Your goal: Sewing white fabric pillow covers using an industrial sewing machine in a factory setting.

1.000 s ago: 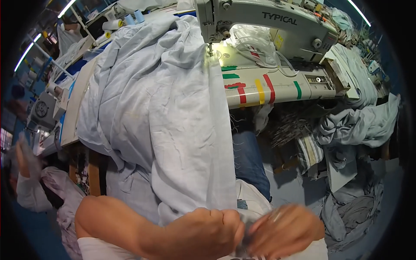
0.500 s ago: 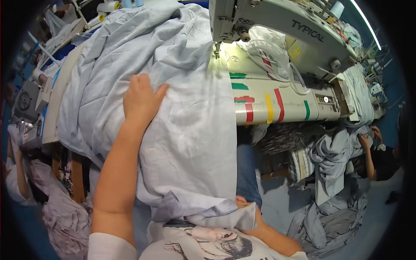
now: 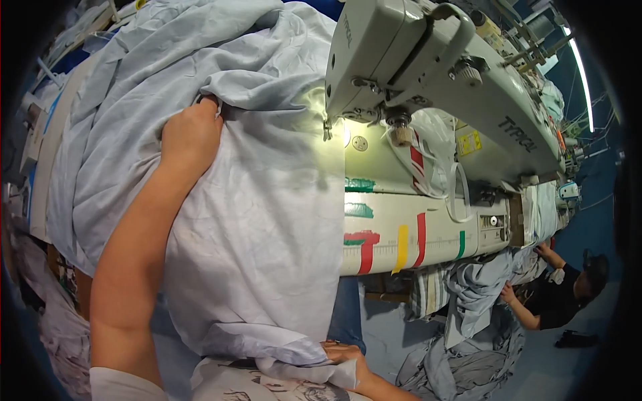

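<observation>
A large sheet of pale grey-blue cloth (image 3: 254, 220) spreads over the sewing table and hangs down toward my lap. On its left part my left hand (image 3: 192, 134) is closed, its fingertips tucked into a gathered fold. Close to my body, my right hand (image 3: 344, 354) pinches the cloth's near edge, which is partly turned over its fingers. The cloth's straight right edge runs beside the lit presser foot (image 3: 328, 130) of the sewing machine (image 3: 435, 80). From this angle I cannot tell whether any cloth lies under the foot.
Red, yellow and green tape strips (image 3: 401, 247) mark the machine bed. White tubing or strapping (image 3: 435, 160) loops under the machine arm. At the right another person (image 3: 558, 287) handles grey cloth, above a heap of fabric (image 3: 461, 361) on the floor. More cloth (image 3: 63, 334) hangs at lower left.
My left hand has gone from lying on the cloth, thumb apart, to gripping a fold farther forward. The view has swung, so the machine looks larger and lower. My right hand still holds the near edge.
</observation>
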`<state>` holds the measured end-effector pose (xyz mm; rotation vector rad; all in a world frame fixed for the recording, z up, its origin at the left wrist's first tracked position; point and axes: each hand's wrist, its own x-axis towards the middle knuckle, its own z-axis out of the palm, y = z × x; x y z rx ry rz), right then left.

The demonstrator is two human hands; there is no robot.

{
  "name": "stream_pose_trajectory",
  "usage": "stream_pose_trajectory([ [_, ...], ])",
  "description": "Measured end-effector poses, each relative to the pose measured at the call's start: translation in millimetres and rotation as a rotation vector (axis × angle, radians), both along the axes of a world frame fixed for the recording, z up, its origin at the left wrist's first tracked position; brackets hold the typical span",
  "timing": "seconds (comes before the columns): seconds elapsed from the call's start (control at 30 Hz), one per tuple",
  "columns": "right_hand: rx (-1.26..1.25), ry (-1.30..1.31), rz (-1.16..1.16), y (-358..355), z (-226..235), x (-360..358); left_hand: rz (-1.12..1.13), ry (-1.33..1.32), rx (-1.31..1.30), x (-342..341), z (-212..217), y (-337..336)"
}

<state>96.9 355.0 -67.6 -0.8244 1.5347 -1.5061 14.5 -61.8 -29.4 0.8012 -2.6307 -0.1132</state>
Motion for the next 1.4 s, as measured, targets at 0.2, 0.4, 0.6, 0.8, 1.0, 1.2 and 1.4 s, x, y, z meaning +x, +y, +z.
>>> stream_pose_trajectory([
  [0.2, -0.036, -0.021, 0.016, -29.2, 14.5, -33.1, -0.01, 0.026, -0.01, -40.7, 0.0, -29.2],
  [0.4, -0.081, 0.088, 0.014, -54.4, 24.5, -61.8, 0.025, -0.026, -0.062, -77.8, -2.1, -60.1],
  [0.6, -0.151, 0.17, 0.026, -81.4, 43.9, -97.2, -0.093, -0.094, -0.169, -112.9, -19.4, -102.8],
  [0.8, -0.108, 0.335, 0.038, -102.2, 64.8, -120.1, -0.101, 0.012, -0.203, -141.3, -20.7, -135.7],
  [1.0, -0.054, 0.402, 0.02, -120.7, 59.4, -139.3, 0.041, 0.03, -0.084, -164.4, -39.6, -159.2],
  [1.2, -0.074, 0.491, -0.005, -135.5, 60.9, -148.3, -0.001, -0.009, -0.133, -165.5, -41.1, -198.3],
  [1.4, -0.088, 0.648, -0.043, -124.2, 62.9, -118.7, -0.197, 0.027, 0.36, -110.6, 16.5, -195.9],
])
